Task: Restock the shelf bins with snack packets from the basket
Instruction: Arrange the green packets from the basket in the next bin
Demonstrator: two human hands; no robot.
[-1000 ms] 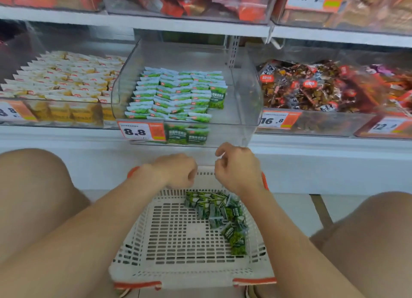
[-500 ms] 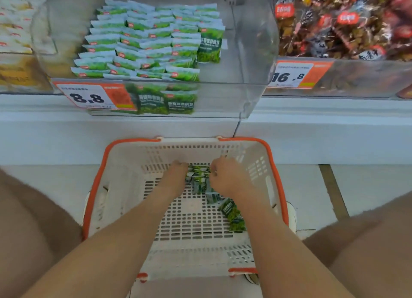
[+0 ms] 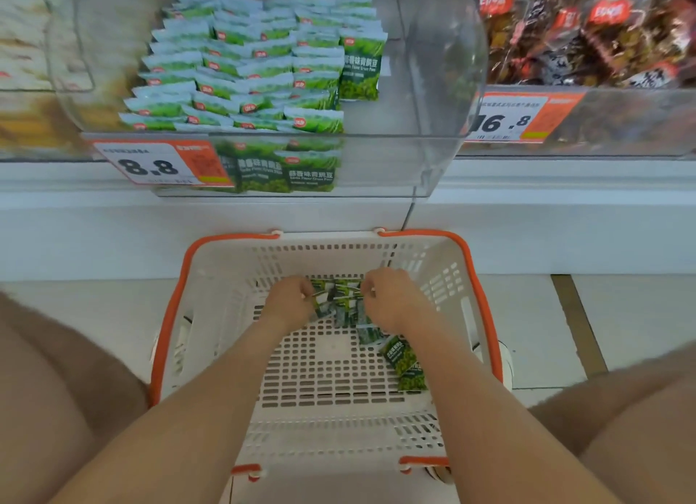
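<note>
Nearest, a white basket (image 3: 226, 277) held a few green snack packets (image 3: 406, 362). The left hand (image 3: 288, 302) and the right hand (image 3: 389, 300), fingers curled, each pinched packets there. Beyond, the clear shelf bin (image 3: 440, 89) held rows of matching packets (image 3: 244, 70), its right side bare; restocking seemed mostly done, with one handful left.

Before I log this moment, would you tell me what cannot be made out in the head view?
- How many green pea packets the left hand and right hand grip: their fingers cover them.
- Small print on the 8.8 price tag: too small and blurred.
- Contents of the far-left bin: blurred, cut off by the left edge.
- Back of the brown snack bin: cut off by the top edge.
</note>
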